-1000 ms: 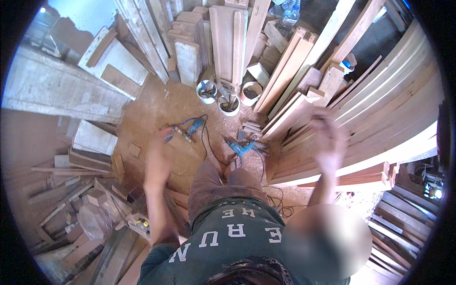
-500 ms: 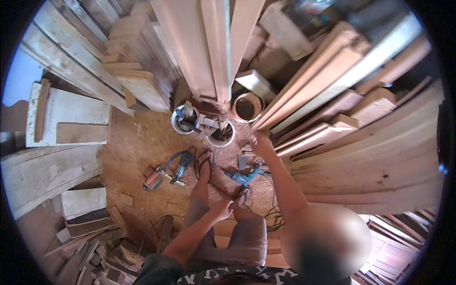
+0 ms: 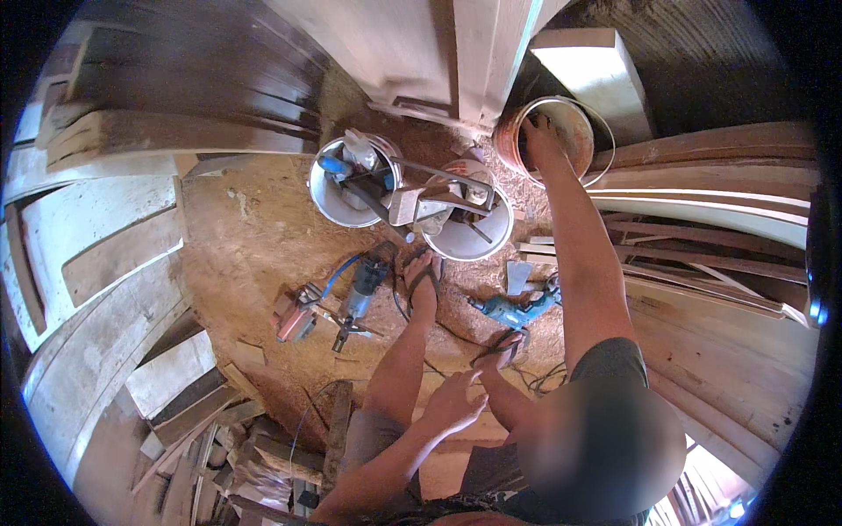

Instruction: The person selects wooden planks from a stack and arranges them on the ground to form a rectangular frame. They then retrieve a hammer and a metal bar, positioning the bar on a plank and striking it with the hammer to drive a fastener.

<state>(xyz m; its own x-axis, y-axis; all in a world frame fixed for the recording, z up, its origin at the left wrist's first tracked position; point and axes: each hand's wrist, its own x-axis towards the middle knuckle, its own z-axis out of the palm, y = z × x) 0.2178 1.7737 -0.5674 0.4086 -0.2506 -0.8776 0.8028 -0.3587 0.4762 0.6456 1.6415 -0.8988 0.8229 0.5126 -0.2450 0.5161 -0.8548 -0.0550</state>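
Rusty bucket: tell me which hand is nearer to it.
Right. The right hand reaches over the rim of the rusty bucket, fingers inside. The left hand rests far below it, by the person's knee.

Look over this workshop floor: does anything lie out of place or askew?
Yes. Two blue power tools, a drill and a grinder-like tool, lie loose on the sawdust-covered floor with cords trailing around the person's sandalled feet. The right hand reaches into a rusty bucket; the left hand rests near the knee.
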